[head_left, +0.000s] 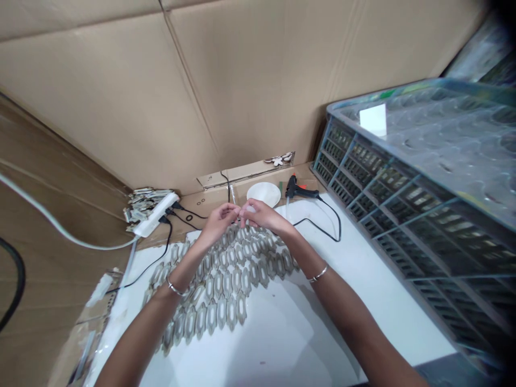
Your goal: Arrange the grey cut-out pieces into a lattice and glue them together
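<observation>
The left hand (217, 223) and right hand (258, 214) close narrowly together, pinching a thin clear glue stick (233, 194) above a mosaic tile sheet (226, 274), with a white plate (263, 194), a black hot glue gun (296, 188) and a slatted plastic crate (403, 204) beyond.

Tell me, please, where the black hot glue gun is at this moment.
In the head view, the black hot glue gun sits beyond the right hand, just right of the round white dish.
</observation>
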Available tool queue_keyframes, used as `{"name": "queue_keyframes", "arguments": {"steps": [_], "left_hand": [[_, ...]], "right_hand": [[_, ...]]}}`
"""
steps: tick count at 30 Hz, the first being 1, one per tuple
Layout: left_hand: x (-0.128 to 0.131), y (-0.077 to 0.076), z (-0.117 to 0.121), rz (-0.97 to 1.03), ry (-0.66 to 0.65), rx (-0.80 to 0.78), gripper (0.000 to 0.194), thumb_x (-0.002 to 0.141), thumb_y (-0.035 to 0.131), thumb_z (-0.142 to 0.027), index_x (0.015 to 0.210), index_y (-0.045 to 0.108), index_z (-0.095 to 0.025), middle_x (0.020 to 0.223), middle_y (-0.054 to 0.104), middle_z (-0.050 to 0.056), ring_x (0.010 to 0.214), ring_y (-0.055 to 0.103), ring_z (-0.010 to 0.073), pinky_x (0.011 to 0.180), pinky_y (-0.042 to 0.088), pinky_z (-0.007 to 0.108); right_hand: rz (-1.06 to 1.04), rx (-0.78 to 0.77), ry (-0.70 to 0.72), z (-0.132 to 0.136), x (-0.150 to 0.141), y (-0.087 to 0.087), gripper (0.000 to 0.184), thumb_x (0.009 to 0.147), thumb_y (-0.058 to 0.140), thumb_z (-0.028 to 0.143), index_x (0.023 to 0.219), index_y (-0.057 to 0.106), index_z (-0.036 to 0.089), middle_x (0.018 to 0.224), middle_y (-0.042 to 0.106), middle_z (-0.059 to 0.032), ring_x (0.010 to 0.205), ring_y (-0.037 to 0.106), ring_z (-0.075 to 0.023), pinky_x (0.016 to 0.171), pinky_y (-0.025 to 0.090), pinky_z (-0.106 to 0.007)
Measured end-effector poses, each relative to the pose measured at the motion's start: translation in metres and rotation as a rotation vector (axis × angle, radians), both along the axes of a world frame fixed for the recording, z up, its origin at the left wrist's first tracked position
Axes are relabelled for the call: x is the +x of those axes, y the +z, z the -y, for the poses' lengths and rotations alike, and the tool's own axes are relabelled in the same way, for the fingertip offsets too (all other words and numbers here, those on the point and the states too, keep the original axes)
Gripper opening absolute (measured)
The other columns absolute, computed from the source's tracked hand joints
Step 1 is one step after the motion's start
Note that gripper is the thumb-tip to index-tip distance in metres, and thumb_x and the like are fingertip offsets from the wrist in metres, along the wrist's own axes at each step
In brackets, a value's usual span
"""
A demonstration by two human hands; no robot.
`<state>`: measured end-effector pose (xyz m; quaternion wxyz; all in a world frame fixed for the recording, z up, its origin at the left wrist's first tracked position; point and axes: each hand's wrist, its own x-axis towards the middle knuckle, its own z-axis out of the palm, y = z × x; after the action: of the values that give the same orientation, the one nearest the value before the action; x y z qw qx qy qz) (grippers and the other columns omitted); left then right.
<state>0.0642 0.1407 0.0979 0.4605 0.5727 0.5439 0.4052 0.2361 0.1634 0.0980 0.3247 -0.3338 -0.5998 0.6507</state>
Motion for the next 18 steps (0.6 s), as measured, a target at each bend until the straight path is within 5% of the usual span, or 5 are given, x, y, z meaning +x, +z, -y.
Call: {"name": "queue_keyframes", "arguments": {"steps": [18], "left_hand": [[-0.001,-0.055,0.009,-0.119,-0.042,-0.078,0.037,0.069,0.072,-0.049,0.082,0.069,-0.015,0.071,0.071,0.006,0.059,0.063,0.0151,0.062,0.05,0.027]], "right_hand": [[0.001,0.065,-0.082,-0.017,0.033,-0.006,0.028,0.081,0.062,0.042,0.072,0.048,0.019,0.046,0.057,0.0048,0.032,0.031,-0.0044,0.034,0.022,-0.016]]}}
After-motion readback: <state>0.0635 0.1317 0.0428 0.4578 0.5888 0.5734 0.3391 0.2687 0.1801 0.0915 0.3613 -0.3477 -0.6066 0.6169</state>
